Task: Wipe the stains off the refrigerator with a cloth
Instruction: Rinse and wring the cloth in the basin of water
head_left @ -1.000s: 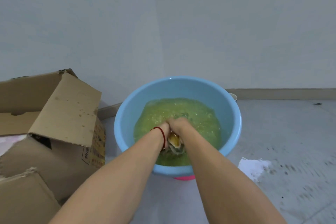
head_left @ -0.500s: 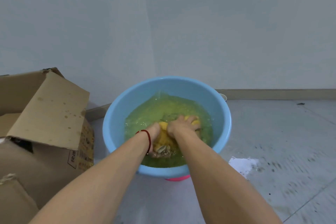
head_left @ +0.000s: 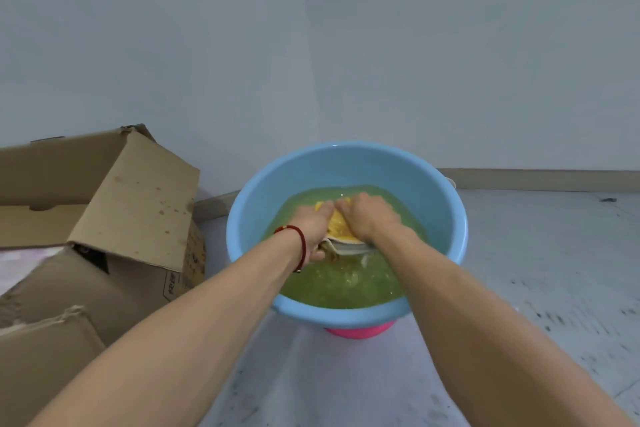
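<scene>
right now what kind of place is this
Probably a bare corner of a home or storage room, at floor level. A blue basin of greenish water sits on the scuffed grey floor against a plain wall, beside open cardboard boxes. No refrigerator is in view.

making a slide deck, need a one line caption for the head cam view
Both hands, left hand and right hand, grip a yellow cloth over greenish water in a blue basin.
</scene>
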`<state>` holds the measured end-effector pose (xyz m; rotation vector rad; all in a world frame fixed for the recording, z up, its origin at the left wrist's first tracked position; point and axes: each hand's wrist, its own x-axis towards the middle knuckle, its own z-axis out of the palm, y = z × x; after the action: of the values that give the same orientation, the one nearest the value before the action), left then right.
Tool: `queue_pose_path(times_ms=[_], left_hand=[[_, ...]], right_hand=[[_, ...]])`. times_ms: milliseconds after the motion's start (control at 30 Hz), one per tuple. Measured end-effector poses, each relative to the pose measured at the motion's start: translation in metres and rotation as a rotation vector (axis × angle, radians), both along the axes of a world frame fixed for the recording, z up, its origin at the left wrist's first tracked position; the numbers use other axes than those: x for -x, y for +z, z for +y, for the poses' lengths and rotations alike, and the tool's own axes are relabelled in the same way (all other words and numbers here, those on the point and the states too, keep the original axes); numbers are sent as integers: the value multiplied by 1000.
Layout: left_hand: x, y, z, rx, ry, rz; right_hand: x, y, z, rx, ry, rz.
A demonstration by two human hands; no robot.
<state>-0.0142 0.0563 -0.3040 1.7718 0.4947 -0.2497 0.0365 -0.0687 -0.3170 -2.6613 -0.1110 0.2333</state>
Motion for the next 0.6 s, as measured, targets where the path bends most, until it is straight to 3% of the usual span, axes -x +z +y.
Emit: queue_pose_path(times_ms=[133,267,367,467,533,600], left_hand=[[-10,32,20,-130,-123,-244],[-20,81,22,-63,-225,-400],[-19,115,21,46,-361,-347],[-12,133,30,114,-381,-265],[-8,136,45,183,-347,-215],[-2,124,64,232,-291,-150]], right_hand=[[-12,35,-29,22,104,79],[4,64,-60,-321,361,149],[26,65,-39,-660,520,310],[27,58,-5,-804,416,96],[23,67,2,-694,354,-86],[16,74,-5,-570,318,-109]])
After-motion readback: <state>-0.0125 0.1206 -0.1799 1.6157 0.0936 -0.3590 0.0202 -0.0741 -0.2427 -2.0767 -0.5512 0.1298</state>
